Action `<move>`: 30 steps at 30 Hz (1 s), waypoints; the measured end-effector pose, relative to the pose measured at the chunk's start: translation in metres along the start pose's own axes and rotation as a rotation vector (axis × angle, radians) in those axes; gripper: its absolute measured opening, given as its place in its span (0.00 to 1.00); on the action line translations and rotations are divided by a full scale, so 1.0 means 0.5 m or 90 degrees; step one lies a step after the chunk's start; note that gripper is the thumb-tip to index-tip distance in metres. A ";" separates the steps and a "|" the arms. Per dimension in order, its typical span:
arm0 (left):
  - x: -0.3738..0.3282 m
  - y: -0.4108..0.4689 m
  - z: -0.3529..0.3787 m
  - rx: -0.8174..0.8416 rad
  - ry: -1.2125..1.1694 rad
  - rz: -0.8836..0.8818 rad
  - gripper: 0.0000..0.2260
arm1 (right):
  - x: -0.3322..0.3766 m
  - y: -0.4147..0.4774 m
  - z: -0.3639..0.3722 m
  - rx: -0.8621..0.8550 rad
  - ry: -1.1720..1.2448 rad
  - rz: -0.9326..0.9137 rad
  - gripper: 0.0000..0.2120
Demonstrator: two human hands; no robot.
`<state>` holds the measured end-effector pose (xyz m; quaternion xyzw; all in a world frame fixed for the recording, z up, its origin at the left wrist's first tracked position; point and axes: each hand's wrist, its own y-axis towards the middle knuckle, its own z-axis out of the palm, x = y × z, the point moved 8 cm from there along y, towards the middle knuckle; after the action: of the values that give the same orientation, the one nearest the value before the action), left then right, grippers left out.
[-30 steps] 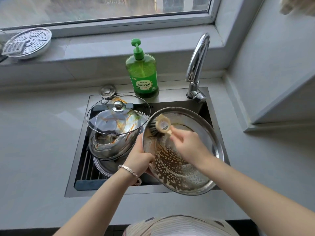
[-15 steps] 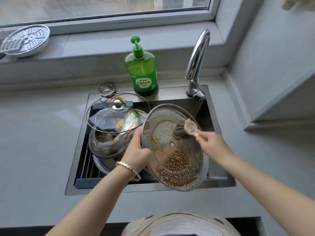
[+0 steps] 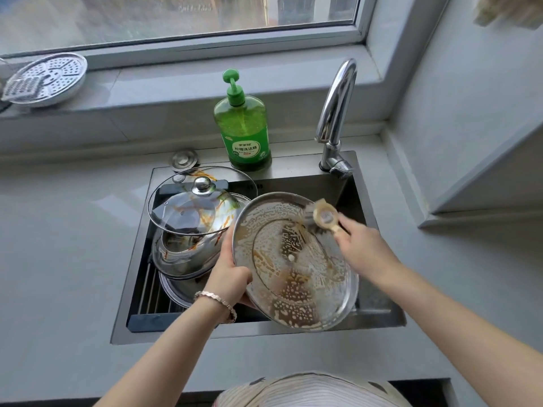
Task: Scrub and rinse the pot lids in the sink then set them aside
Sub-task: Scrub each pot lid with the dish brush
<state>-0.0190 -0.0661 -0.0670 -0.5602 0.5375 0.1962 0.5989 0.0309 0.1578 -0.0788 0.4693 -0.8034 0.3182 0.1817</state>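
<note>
A large steel pot lid [image 3: 293,268] is held tilted over the sink [image 3: 379,318], its soapy brown-stained underside facing me. My left hand [image 3: 230,273] grips its left rim. My right hand [image 3: 363,248] holds a wooden dish brush [image 3: 321,217] whose bristles press on the lid's upper right edge. At the left of the sink a glass lid [image 3: 194,207] with a steel knob and orange smears lies on a stack of other steel lids [image 3: 182,257].
A green dish soap bottle [image 3: 244,127] stands behind the sink, the chrome tap [image 3: 335,113] to its right. A sink plug [image 3: 184,160] lies on the counter. A perforated steamer plate [image 3: 47,79] rests on the windowsill at the left.
The brush has swept from the lid's upper left across to its upper right edge. My left hand has turned the lid more face-on toward me.
</note>
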 end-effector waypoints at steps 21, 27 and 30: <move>-0.044 0.002 -0.046 -0.223 -0.037 0.173 0.26 | -0.032 0.054 -0.029 -0.021 0.046 0.072 0.20; -0.060 -0.010 -0.050 -0.334 -0.039 0.197 0.21 | -0.073 -0.005 0.014 0.021 0.042 0.111 0.19; -0.051 -0.012 -0.048 -0.393 -0.050 0.162 0.22 | -0.068 -0.041 0.040 0.043 0.054 0.108 0.18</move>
<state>-0.0330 -0.0795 -0.0374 -0.6359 0.4945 0.4445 0.3920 0.0655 0.1584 -0.1067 0.3919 -0.8204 0.3791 0.1722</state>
